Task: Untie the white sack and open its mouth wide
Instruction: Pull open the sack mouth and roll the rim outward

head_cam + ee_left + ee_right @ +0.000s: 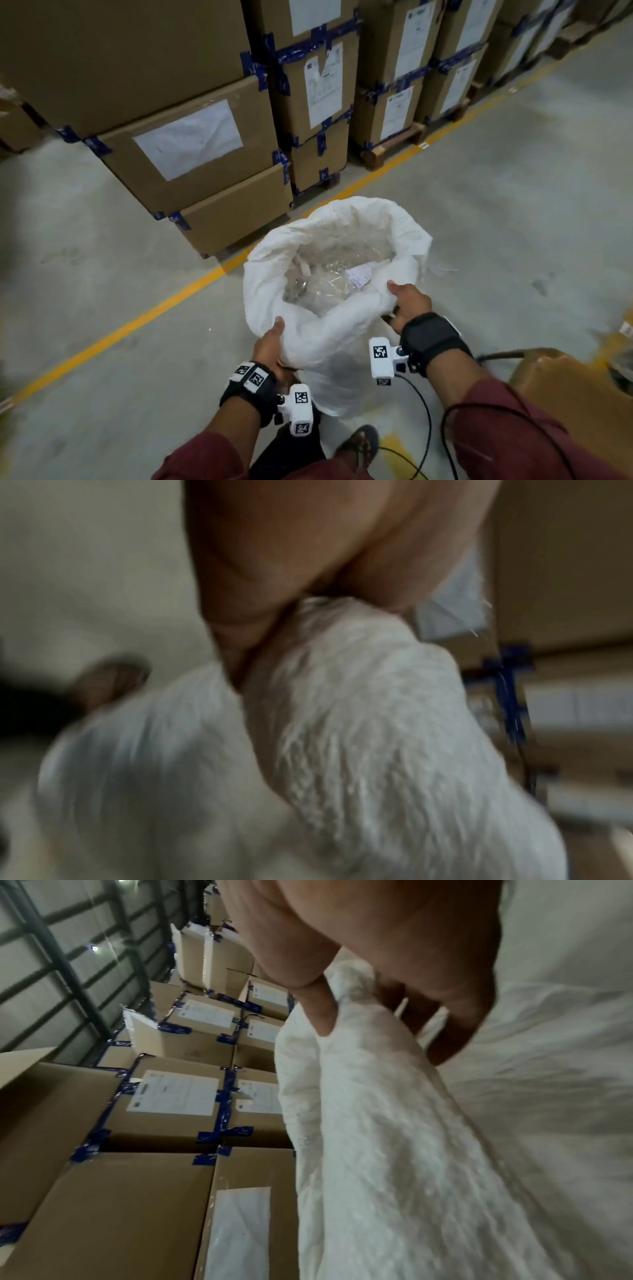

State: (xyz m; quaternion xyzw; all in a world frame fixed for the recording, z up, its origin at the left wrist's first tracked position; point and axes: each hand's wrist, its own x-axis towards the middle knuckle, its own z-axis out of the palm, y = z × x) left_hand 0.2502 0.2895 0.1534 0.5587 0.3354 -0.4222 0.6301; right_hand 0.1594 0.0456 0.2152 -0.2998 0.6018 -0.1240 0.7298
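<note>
The white sack point(329, 308) stood upright on the concrete floor point(513, 205) directly in front of the person, its mouth already spread into a wide ring with the rim rolled outward. The left hand point(270, 346) was held at the near-left part of the rim, thumb laid over the top of the rolled fabric and the other fingers tucked out of sight beneath it, so the rim was gripped. The right hand point(409, 303) was placed at the near-right part of the rim, thumb pointing inward over the edge, the fabric bunched under it.

In the head view, clear plastic packets point(329, 277) with a small white label could be seen inside the sack; neither wrist view looked into it. From the right wrist, the fingers point(322, 1012) were seen curled round a thick roll of the white fabric, with stacked cardboard boxes point(164, 1096) bearing paper labels and blue tape beyond. The left wrist view was heavily blurred: only the palm pressed against bunched white weave was made out, and single fingers could not be told apart there.

A yellow floor line point(137, 322) ran past the sack. A sandalled foot point(359, 445) was partly cut off below.
</note>
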